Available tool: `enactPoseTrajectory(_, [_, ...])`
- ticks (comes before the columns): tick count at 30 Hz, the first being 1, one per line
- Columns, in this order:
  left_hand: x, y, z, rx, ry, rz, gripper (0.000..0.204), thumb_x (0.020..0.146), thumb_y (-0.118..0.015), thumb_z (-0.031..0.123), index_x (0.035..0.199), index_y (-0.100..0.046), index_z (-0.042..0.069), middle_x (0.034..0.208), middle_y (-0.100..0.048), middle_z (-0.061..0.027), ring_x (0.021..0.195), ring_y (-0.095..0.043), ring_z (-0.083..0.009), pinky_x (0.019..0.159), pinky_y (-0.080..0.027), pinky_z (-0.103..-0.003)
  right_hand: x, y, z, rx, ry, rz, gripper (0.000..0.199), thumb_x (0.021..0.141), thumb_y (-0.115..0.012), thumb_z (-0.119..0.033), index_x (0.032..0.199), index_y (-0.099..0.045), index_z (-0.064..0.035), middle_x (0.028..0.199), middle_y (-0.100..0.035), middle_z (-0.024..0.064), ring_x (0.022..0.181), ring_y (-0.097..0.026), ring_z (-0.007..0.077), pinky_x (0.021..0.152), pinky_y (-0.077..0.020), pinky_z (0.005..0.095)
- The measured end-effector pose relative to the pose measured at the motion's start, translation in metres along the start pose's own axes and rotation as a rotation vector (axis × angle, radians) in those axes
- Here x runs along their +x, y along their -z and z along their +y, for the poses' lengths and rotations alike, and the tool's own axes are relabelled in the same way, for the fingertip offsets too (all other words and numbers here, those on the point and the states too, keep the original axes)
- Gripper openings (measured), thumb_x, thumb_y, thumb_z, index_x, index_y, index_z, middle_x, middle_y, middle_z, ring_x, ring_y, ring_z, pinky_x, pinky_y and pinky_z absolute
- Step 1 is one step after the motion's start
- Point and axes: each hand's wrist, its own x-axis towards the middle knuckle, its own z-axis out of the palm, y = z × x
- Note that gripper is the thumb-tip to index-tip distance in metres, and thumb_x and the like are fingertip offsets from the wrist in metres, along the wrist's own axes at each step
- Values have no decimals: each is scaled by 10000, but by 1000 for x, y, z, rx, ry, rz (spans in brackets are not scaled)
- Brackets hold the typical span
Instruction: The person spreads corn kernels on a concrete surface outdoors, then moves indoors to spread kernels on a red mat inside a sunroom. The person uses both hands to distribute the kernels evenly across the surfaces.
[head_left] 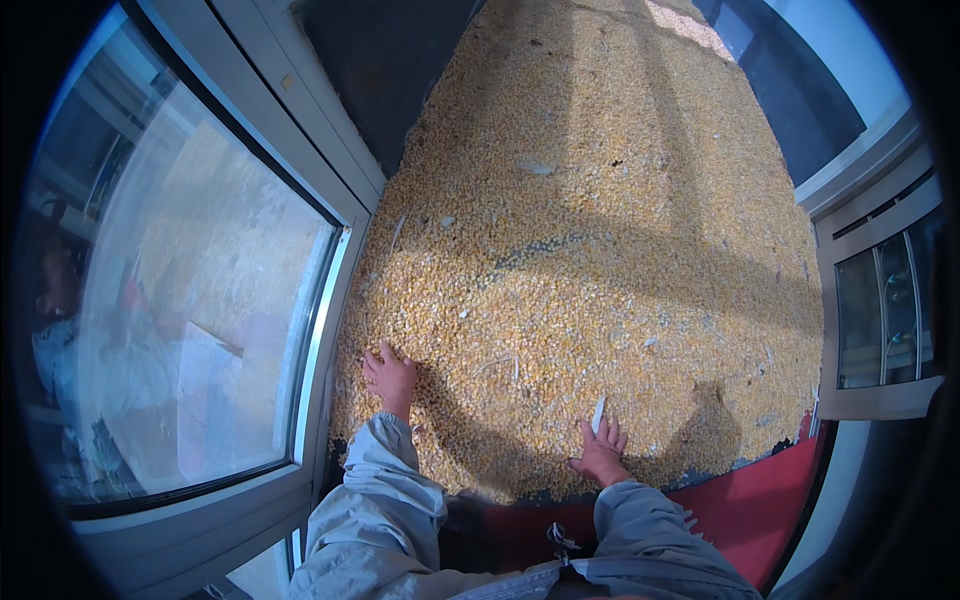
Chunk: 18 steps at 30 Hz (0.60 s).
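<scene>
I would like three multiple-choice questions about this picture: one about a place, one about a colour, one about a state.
1. Where does the left hand rest?
A. on the corn kernels beside the glass door
B. on the red floor
C. on the window at right

2. What colour is the bare floor at the near edge of the corn?
A. green
B. red
C. white

3. How is the right hand?
A. closed in a fist
B. lifted in the air
C. flat on the kernels, fingers spread

Answers: 1 A, it lies on grain by the door frame. 2 B, the strip is red. 3 C, its fingers are spread on the grain.
</scene>
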Motion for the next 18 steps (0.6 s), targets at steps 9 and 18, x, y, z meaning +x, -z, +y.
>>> enactPoseTrajectory(9, [-51,-16,107,-247,-967,22,694,749,-669,323,1363,-387,162,1389,-311,-243,1262,-317,-427,1038,-295,-487,38,12,14,40,-96,34,984,569,-802,-454,1353,-311,-117,1393,-223,260,1334,-121,430,1044,-64,617])
enactPoseTrajectory(18, [156,10,64,-119,-278,182,730,791,-614,354,1386,-311,60,1363,-396,-182,1224,-385,-391,976,-353,-512,99,48,29,101,-232,-13,1022,591,-792,-447,1376,-241,-95,1436,-116,349,1357,-3,494,1045,-36,631])
